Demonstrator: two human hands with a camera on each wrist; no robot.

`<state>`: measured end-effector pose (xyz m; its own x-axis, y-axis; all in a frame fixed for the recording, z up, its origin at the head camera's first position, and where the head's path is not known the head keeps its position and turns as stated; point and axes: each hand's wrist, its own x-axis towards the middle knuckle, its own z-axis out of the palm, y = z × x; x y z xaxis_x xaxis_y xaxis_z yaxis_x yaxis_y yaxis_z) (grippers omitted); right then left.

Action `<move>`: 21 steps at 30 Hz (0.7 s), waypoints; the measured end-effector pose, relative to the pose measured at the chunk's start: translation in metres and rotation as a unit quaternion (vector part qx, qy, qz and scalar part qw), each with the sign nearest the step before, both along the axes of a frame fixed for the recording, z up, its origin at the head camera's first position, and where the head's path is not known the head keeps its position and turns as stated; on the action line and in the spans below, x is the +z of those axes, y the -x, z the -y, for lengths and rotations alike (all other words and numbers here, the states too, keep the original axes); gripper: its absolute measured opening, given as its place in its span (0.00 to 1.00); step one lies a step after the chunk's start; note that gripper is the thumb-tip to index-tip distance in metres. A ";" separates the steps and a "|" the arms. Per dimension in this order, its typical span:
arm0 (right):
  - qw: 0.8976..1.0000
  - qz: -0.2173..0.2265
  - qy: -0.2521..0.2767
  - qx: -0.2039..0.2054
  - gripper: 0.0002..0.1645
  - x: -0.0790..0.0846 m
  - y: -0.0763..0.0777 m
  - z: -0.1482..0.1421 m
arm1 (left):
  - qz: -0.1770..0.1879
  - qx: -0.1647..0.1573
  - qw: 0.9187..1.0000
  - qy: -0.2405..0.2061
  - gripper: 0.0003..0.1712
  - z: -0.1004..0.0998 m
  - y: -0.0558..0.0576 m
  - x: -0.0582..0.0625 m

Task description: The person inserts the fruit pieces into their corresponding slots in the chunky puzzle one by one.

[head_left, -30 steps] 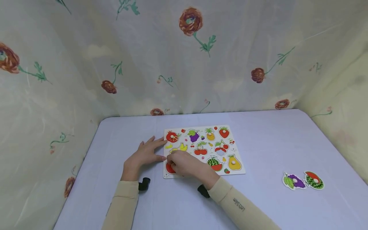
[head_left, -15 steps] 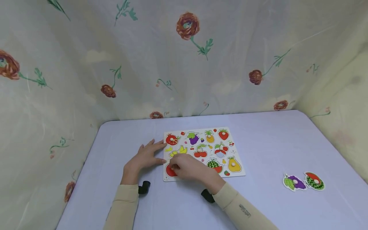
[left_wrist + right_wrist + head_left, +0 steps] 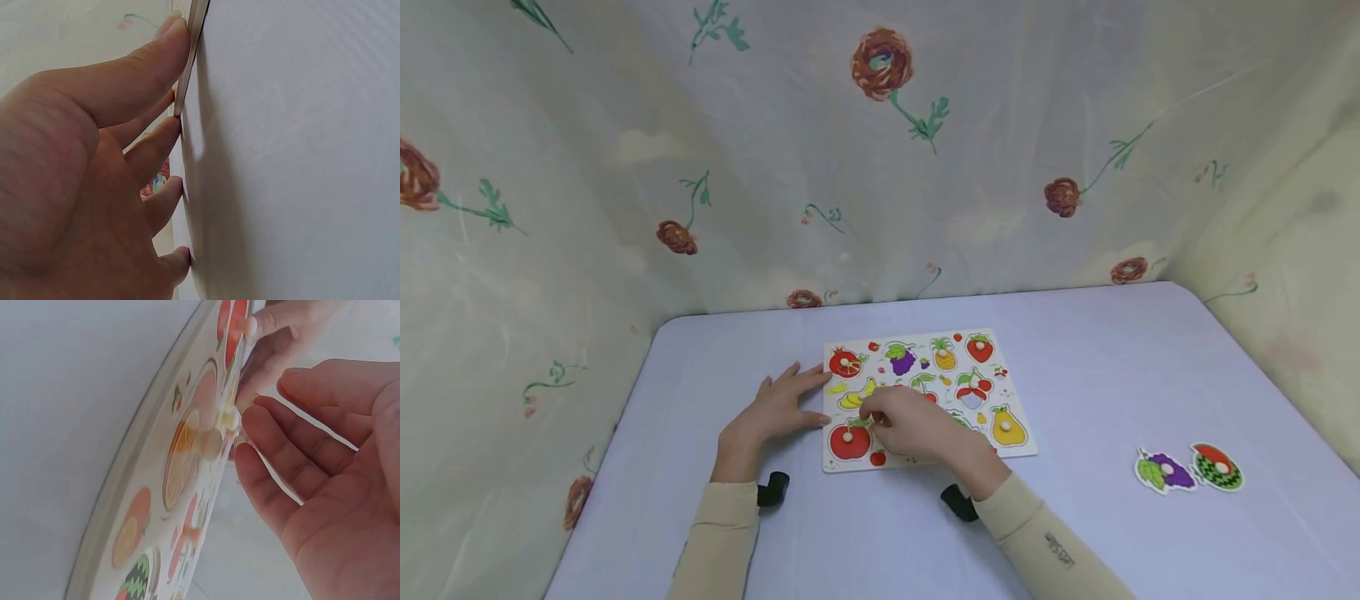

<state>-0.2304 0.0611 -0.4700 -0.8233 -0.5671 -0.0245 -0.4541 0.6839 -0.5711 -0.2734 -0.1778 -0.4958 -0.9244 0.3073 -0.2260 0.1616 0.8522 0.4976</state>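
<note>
A white knobbed fruit puzzle board [image 3: 925, 457] lies flat on the table. My left hand [image 3: 775, 408] is at the board's left edge, fingers spread; in the left wrist view its thumb [image 3: 165, 53] touches the board's side. My right hand [image 3: 913, 425] is over the lower middle of the board, covering part of it. In the right wrist view that hand [image 3: 331, 462] is loosely bent, thumb apart from the fingers, holding nothing, close to the knobs. An apple piece [image 3: 850, 443] sits in the lower-left corner, left of the right hand's fingertips. The bananas [image 3: 853, 400] and a pear [image 3: 1007, 429] also show.
Two loose pieces, a bunch of grapes [image 3: 1167, 472] and a watermelon [image 3: 1217, 467], lie side by side on the right of the table [image 3: 1097, 375]. Flower-printed curtains [image 3: 775, 150] close off the back and sides. A black wrist device [image 3: 772, 490] is by the left forearm.
My right hand has moved off the apple piece toward the right, so the apple with its knob now shows whole. My left hand has stayed at the board's edge.
</note>
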 end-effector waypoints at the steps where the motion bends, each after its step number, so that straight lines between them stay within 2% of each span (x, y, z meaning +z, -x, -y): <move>1: 1.000 -0.002 0.002 -0.001 0.13 0.000 0.000 -0.001 | 0.001 0.000 1.000 -0.002 0.45 0.000 0.000 0.000; 11: 0.999 0.008 0.015 -0.033 0.14 0.001 -0.001 -0.015 | 0.004 0.001 1.000 0.002 0.45 -0.001 0.000 0.000; 21: 0.998 0.001 0.013 -0.063 0.13 0.011 0.001 -0.033 | 0.009 0.005 1.000 0.003 0.46 -0.001 0.001 -0.001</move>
